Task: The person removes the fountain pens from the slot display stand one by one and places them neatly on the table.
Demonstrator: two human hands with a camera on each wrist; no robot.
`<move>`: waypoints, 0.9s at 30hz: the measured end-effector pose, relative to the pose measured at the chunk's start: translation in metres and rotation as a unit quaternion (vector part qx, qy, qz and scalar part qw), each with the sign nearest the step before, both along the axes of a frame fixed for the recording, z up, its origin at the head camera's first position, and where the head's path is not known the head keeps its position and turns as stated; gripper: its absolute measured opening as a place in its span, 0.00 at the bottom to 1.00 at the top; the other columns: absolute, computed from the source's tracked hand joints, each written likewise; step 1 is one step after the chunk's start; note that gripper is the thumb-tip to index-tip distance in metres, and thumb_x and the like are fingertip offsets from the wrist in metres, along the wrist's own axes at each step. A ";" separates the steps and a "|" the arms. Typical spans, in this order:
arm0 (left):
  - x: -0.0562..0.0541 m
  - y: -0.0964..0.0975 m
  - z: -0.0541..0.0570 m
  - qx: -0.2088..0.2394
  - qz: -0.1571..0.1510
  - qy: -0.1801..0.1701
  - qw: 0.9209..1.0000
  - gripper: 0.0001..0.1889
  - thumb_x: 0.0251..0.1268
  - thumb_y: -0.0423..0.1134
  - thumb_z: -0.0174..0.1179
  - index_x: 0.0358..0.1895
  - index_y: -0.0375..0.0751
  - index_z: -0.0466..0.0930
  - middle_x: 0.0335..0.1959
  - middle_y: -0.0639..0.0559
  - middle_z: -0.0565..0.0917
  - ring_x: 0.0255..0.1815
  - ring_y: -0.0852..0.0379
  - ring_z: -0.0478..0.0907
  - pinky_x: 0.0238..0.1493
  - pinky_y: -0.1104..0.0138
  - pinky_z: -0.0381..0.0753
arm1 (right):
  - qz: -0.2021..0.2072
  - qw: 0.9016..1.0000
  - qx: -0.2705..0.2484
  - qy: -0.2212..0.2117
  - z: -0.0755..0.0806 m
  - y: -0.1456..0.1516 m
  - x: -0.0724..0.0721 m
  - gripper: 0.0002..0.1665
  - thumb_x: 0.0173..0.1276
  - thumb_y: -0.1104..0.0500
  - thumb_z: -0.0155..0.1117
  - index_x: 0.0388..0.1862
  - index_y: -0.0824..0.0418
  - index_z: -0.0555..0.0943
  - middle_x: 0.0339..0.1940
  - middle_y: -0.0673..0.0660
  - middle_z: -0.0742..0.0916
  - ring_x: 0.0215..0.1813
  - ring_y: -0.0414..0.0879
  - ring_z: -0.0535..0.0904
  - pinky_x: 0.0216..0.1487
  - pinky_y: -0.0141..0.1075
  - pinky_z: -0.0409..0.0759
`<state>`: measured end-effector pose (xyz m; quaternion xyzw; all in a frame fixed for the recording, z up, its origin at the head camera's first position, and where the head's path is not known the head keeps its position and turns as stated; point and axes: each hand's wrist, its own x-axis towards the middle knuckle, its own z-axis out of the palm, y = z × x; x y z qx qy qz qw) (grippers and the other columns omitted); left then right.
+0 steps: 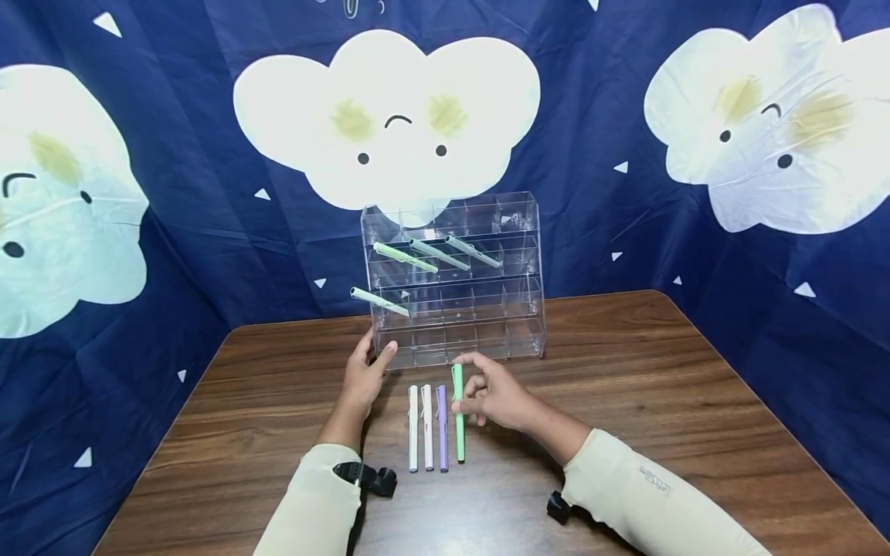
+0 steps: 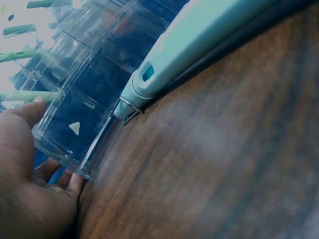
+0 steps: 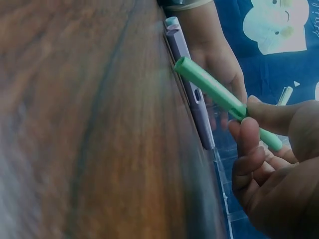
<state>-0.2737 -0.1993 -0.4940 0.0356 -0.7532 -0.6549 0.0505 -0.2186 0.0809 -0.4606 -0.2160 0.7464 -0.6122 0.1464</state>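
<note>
A clear plastic pen rack [image 1: 455,337] with stepped rows of compartments stands at the back of the table. My left hand [image 1: 361,380] grips its lower left corner, thumb in front and fingers round the side. A light green pen [image 1: 460,436], clip end toward the rack, is pinched between the thumb and fingers of my right hand [image 1: 504,397]. In the right wrist view this green pen [image 3: 212,88] is tilted above a purple pen. Beside it on the table lie the purple pen [image 1: 443,432] and two whitish pens [image 1: 413,432], side by side.
Three pens lean in an upper row of the rack, among them a pale green one [image 1: 406,258]. A whitish pen [image 1: 378,301] leans in a lower row at the left. The brown wooden table [image 1: 667,401] meets a dark blue cloth [image 1: 591,255] with cloud prints behind.
</note>
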 end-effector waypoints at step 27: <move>-0.001 0.001 -0.001 0.001 0.001 0.000 1.000 0.38 0.84 0.46 0.64 0.89 0.52 0.59 0.84 0.36 0.69 0.84 0.39 0.67 0.79 0.46 0.71 | 0.034 0.996 0.058 -0.058 -0.024 0.002 -0.013 0.44 0.68 0.63 0.80 0.78 0.70 0.69 0.27 0.49 0.87 0.18 0.41 0.79 0.19 0.32 0.73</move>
